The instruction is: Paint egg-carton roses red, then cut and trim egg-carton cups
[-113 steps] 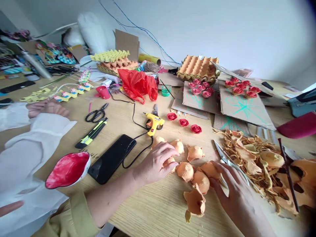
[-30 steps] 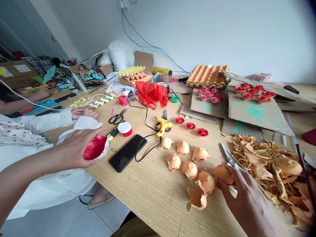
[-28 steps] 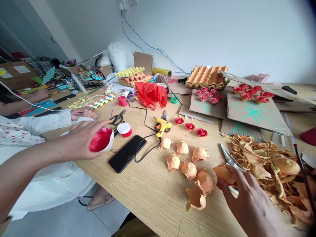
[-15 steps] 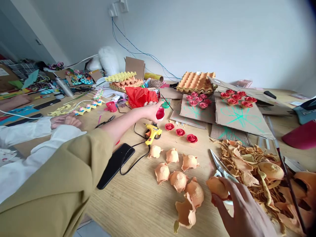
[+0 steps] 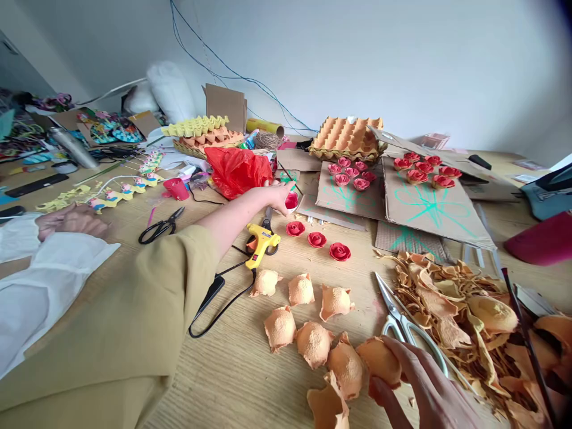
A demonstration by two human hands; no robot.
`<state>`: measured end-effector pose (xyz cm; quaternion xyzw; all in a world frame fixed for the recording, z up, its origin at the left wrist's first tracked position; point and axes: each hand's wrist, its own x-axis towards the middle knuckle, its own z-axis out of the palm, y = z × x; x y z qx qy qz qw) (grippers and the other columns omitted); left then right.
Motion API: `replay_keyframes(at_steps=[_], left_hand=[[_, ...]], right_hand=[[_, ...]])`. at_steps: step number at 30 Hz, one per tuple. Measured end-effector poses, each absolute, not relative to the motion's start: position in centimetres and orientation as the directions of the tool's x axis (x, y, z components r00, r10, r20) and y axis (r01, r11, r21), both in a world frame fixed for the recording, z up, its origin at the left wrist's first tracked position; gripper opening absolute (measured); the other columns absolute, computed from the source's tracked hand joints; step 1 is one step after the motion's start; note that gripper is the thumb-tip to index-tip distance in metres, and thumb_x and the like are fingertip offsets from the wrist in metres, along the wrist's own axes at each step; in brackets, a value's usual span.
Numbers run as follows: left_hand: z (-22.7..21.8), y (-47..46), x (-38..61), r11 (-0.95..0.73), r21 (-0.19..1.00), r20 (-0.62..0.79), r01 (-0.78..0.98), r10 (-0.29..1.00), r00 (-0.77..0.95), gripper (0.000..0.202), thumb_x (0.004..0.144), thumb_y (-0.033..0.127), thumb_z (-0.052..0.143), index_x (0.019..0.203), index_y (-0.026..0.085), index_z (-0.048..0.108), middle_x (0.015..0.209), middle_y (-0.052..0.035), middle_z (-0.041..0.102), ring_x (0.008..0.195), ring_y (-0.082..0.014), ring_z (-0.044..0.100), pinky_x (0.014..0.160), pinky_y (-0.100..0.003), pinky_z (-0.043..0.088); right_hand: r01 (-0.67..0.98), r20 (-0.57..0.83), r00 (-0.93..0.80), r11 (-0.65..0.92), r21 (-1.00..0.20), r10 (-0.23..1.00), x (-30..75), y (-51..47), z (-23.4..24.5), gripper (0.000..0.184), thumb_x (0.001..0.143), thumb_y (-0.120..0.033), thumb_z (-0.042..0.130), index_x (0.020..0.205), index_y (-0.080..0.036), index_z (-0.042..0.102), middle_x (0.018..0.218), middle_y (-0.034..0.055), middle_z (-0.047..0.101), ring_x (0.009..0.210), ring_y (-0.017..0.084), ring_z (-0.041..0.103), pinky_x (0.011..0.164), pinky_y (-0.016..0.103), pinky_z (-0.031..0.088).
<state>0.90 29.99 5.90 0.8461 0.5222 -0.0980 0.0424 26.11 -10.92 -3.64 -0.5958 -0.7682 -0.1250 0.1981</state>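
Note:
My left hand (image 5: 277, 196) reaches far across the table, its fingers curled round a small white cup of red paint (image 5: 292, 201). In my right hand (image 5: 429, 384), thumb and fingers pinch an orange egg-carton cup (image 5: 379, 360) at the near edge of a loose cluster. Several more orange cups, one of them a domed cup (image 5: 315, 344), sit left of it; a cup on its side (image 5: 328, 405) lies nearest me. White-handled scissors (image 5: 404, 322) lie open just beyond my right hand. Three red paper roses (image 5: 317, 239) stand in a row behind the cups.
A yellow glue gun (image 5: 263, 243) with its cord rests over black scissors. Orange scraps (image 5: 451, 304) are heaped at right, a thin brush (image 5: 527, 339) across them. Cardboard sheets (image 5: 429, 208) bear more roses. A red plastic bag (image 5: 239, 171) lies behind; another person's hands (image 5: 74, 221) are at left.
My right hand has moved left with the orange cup, bringing it beside the cluster. My left hand stays at the paint cup. The view has turned slightly.

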Motion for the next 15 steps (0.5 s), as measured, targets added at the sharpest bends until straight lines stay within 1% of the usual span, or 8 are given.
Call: replay_keyframes(at_steps=[2,4,6,7,9,11,13,15], left_hand=[[6.5,29.5,0.9,-0.437,-0.012,-0.223,0.899,0.878,0.424,0.145,0.049,0.052,0.09,0.164,0.02,0.008,0.17,-0.0244,0.019,0.153,-0.0498,0.02,0.121,-0.066,0.019],[7.4,28.3,0.5,-0.43,0.015,-0.148,0.903,0.892,0.428,0.14,0.053,0.047,0.09,0.164,0.018,0.01,0.169,-0.0246,0.02,0.154,-0.0491,0.02,0.121,-0.066,0.02],[8.4,26.0,-0.2,-0.457,0.045,0.04,0.888,0.889,0.455,0.12,0.062,0.041,0.086,0.161,0.016,0.024,0.162,-0.0241,0.035,0.148,-0.0492,0.031,0.119,-0.066,0.025],[8.9,24.5,-0.7,-0.479,0.049,0.084,0.877,0.877,0.474,0.107,0.069,0.04,0.082,0.16,0.018,0.029,0.16,-0.0213,0.039,0.147,-0.0475,0.033,0.12,-0.065,0.025],[9.7,20.7,-2.1,-0.53,0.066,0.115,0.845,0.846,0.521,0.087,0.072,0.036,0.078,0.151,0.023,0.045,0.154,-0.0142,0.047,0.145,-0.0421,0.038,0.121,-0.06,0.028],[10.2,16.2,-3.7,-0.692,0.116,0.191,0.712,0.719,0.668,0.065,0.078,0.033,0.073,0.14,0.027,0.057,0.148,-0.0102,0.053,0.141,-0.038,0.044,0.121,-0.058,0.031],[10.3,11.4,-5.3,-0.759,0.119,0.224,0.64,0.649,0.727,0.054,0.082,0.03,0.069,0.136,0.025,0.061,0.145,-0.0113,0.056,0.141,-0.038,0.044,0.121,-0.061,0.029],[9.9,6.8,-6.8,-0.779,0.126,0.28,0.615,0.622,0.731,0.04,0.089,0.03,0.064,0.128,0.022,0.065,0.145,-0.0126,0.056,0.141,-0.0373,0.045,0.119,-0.061,0.032]], right_hand=[[0.969,0.442,-0.191,0.241,-0.06,0.877,25.8,-10.9,-2.9,0.04,0.1,-0.046,0.051,0.13,-0.02,0.054,0.108,0.0085,0.074,0.079,0.018,0.075,0.059,0.026,0.061],[0.978,0.423,-0.139,0.191,-0.083,0.895,25.4,-11.0,-2.1,0.039,0.1,-0.047,0.05,0.129,-0.021,0.054,0.109,0.0087,0.073,0.079,0.019,0.075,0.06,0.029,0.06],[0.985,0.398,-0.081,0.134,-0.106,0.914,25.1,-11.2,-1.2,0.038,0.1,-0.048,0.05,0.128,-0.022,0.054,0.112,0.0091,0.072,0.084,0.022,0.074,0.064,0.032,0.059],[0.989,0.396,-0.043,0.096,-0.115,0.917,25.0,-11.3,-0.8,0.038,0.101,-0.048,0.048,0.128,-0.023,0.055,0.113,0.0092,0.072,0.085,0.023,0.074,0.066,0.034,0.059],[0.989,0.398,0.032,0.028,-0.144,0.917,24.8,-11.4,-0.2,0.038,0.101,-0.049,0.047,0.128,-0.023,0.055,0.116,0.0097,0.07,0.088,0.025,0.073,0.07,0.037,0.058],[0.985,0.386,0.079,-0.011,-0.174,0.919,24.8,-11.3,0.1,0.037,0.101,-0.047,0.047,0.128,-0.024,0.055,0.118,0.01,0.07,0.089,0.026,0.071,0.073,0.038,0.057],[0.981,0.367,0.095,-0.025,-0.191,0.925,24.9,-11.2,0.0,0.037,0.1,-0.045,0.049,0.129,-0.024,0.055,0.119,0.0102,0.069,0.091,0.026,0.071,0.075,0.039,0.057],[0.982,0.365,0.099,-0.031,-0.187,0.926,25.2,-11.0,-0.2,0.036,0.099,-0.043,0.049,0.129,-0.023,0.056,0.12,0.0109,0.068,0.092,0.027,0.07,0.074,0.039,0.056]])
